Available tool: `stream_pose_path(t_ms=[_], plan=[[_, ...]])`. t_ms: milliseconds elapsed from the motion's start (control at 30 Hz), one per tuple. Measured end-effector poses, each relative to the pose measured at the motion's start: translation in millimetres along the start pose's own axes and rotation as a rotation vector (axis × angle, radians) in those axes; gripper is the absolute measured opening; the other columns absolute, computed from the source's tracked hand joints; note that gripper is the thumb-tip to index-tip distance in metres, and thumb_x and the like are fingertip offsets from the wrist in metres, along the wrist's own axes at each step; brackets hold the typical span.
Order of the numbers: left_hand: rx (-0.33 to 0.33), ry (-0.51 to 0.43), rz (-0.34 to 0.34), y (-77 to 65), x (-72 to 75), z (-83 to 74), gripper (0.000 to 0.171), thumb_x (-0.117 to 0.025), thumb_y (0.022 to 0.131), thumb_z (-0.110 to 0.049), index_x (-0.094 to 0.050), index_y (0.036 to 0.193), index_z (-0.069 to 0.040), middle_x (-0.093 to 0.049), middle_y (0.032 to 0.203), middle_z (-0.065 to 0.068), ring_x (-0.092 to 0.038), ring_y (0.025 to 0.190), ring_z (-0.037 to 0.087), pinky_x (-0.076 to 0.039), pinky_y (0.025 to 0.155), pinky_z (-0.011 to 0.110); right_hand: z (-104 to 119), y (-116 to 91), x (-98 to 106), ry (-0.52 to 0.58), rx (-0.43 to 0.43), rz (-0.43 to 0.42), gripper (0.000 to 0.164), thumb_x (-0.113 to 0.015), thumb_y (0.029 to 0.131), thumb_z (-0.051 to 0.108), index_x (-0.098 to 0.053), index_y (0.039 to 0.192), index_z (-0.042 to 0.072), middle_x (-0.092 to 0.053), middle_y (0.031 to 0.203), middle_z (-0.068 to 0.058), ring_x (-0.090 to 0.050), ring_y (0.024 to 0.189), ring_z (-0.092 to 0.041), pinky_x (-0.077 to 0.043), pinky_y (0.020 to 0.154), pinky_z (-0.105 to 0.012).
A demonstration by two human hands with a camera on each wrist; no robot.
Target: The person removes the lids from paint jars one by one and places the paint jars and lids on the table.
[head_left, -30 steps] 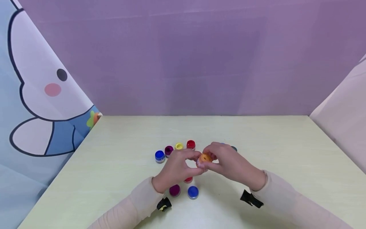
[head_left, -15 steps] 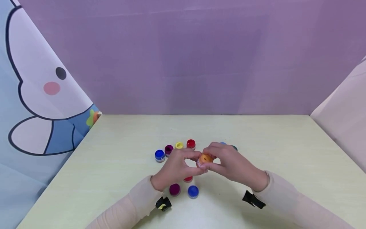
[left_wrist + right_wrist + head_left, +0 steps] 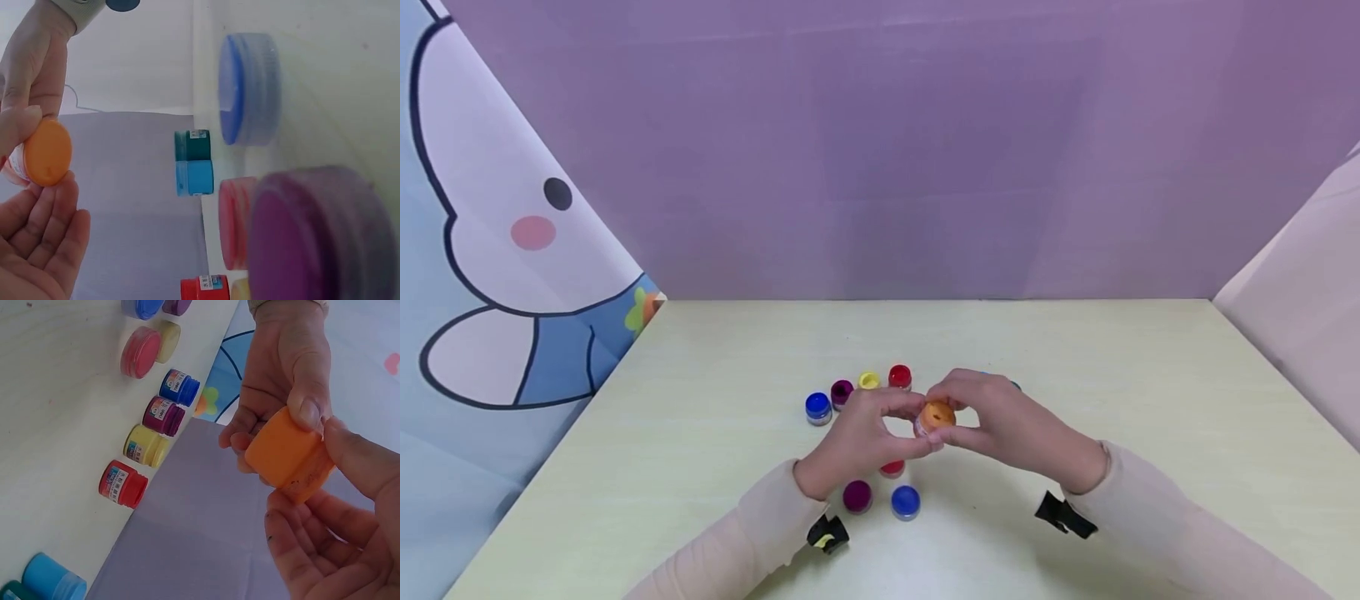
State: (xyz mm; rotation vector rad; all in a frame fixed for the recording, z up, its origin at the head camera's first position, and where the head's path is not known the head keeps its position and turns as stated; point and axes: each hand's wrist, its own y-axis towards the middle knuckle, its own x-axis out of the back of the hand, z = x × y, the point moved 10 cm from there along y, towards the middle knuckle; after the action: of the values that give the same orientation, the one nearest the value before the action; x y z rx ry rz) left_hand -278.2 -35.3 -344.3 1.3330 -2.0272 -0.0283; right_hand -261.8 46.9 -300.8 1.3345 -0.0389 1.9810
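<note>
A small orange paint jar [image 3: 936, 415] is held above the table between both hands. My left hand [image 3: 861, 429] pinches it from the left, the thumb below and fingers above in the head view. From the right, my right hand [image 3: 996, 417] grips its edge with thumb and fingertips. In the right wrist view, an orange block-like side and a narrower, flecked rim of the jar [image 3: 290, 453] show. The left wrist view shows a flat round orange face of the jar [image 3: 49, 153]. The hands partly hide the jar's sides.
Behind the left hand stand blue [image 3: 818, 408], purple [image 3: 842, 394], yellow [image 3: 868, 381] and red [image 3: 900, 377] paint jars. Nearer lie round purple [image 3: 857, 497], blue [image 3: 906, 502] and red [image 3: 892, 469] lids. Light blue [image 3: 53, 578] and green [image 3: 15, 591] jars stand behind the right hand.
Both hands stay nearly in place round the orange jar. The right hand has shifted very slightly left and up, and the jar's orange face shows a little more.
</note>
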Motion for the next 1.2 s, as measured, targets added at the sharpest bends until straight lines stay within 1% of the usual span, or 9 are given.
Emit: stream_pose_path(t_ms=[67,167,333,433,600,767,867,1033,1200], plan=[[0.000,0.030,-0.004,0.3,-0.7,4.2,0.030,-0.072,0.076,-0.034,-0.065,0.101,-0.019,-0.063,0.086,-0.014,-0.058,0.083,0.002,-0.051,0.074,0.032,-3.9,0.5,-0.8,0.013,-0.038,-0.010,0.030,-0.072,0.076,0.024,-0.060,0.102,0.013,-0.056,0.091,0.011,-0.052,0.080,-0.005,-0.048,0.071,-0.023],[0.000,0.062,-0.013,0.7,-0.4,6.1,0.030,-0.072,0.076,-0.033,-0.064,0.100,-0.017,-0.062,0.087,-0.013,-0.057,0.083,0.002,-0.050,0.075,0.035,-8.5,1.1,-2.0,0.019,-0.097,-0.024,0.031,-0.072,0.076,0.029,-0.059,0.099,0.014,-0.056,0.089,0.011,-0.052,0.078,-0.006,-0.048,0.069,-0.024],[0.000,0.083,-0.019,1.0,-0.8,4.7,0.028,-0.072,0.076,-0.029,-0.061,0.099,-0.016,-0.061,0.090,-0.012,-0.055,0.086,0.002,-0.048,0.078,0.029,-15.6,1.6,-2.0,0.028,-0.190,-0.046,0.028,-0.069,0.078,0.037,-0.055,0.088,0.015,-0.054,0.080,0.010,-0.052,0.072,-0.007,-0.048,0.064,-0.024],[-0.009,0.077,-0.019,1.4,-1.6,3.3,0.028,-0.072,0.076,-0.026,-0.060,0.099,-0.015,-0.062,0.092,-0.010,-0.055,0.087,0.002,-0.047,0.079,0.026,-18.6,1.8,-2.9,0.043,-0.225,-0.046,0.027,-0.069,0.078,0.036,-0.054,0.084,0.015,-0.053,0.075,0.009,-0.050,0.067,-0.008,-0.047,0.061,-0.024],[0.007,0.072,-0.025,1.0,-1.1,3.6,0.028,-0.073,0.075,-0.025,-0.060,0.099,-0.016,-0.061,0.092,-0.012,-0.054,0.087,0.001,-0.047,0.078,0.025,-19.1,1.9,-5.5,0.082,-0.256,-0.028,0.026,-0.068,0.079,0.037,-0.055,0.083,0.015,-0.053,0.074,0.009,-0.049,0.066,-0.009,-0.046,0.059,-0.025],[0.032,0.066,-0.020,0.1,-1.6,5.7,0.030,-0.073,0.075,-0.027,-0.060,0.100,-0.017,-0.060,0.093,-0.013,-0.054,0.087,0.001,-0.047,0.078,0.025,-17.7,2.5,-5.6,0.094,-0.262,-0.022,0.024,-0.070,0.079,0.032,-0.055,0.082,0.014,-0.054,0.073,0.009,-0.051,0.066,-0.006,-0.048,0.061,-0.024],[0.036,0.053,-0.013,-0.4,-2.4,6.0,0.030,-0.073,0.075,-0.028,-0.061,0.101,-0.018,-0.060,0.093,-0.014,-0.054,0.087,0.001,-0.048,0.078,0.029,-16.7,2.9,-5.9,0.087,-0.250,-0.018,0.021,-0.070,0.078,0.028,-0.055,0.082,0.013,-0.054,0.074,0.009,-0.052,0.067,-0.005,-0.049,0.063,-0.024],[0.018,0.023,0.001,-0.7,-4.5,6.3,0.028,-0.072,0.077,-0.028,-0.062,0.101,-0.019,-0.061,0.091,-0.014,-0.054,0.085,0.002,-0.049,0.079,0.036,-12.1,2.0,-3.7,0.052,-0.183,-0.017,0.021,-0.071,0.078,0.024,-0.057,0.087,0.013,-0.054,0.079,0.009,-0.052,0.071,-0.005,-0.049,0.067,-0.024],[0.030,0.024,0.016,-0.7,-6.1,8.1,0.029,-0.070,0.077,-0.034,-0.062,0.102,-0.020,-0.061,0.091,-0.015,-0.055,0.087,0.001,-0.049,0.079,0.037,-7.5,0.7,-2.0,0.011,-0.103,-0.014,0.023,-0.073,0.076,0.018,-0.058,0.093,0.011,-0.055,0.085,0.008,-0.053,0.076,-0.007,-0.048,0.070,-0.023]])
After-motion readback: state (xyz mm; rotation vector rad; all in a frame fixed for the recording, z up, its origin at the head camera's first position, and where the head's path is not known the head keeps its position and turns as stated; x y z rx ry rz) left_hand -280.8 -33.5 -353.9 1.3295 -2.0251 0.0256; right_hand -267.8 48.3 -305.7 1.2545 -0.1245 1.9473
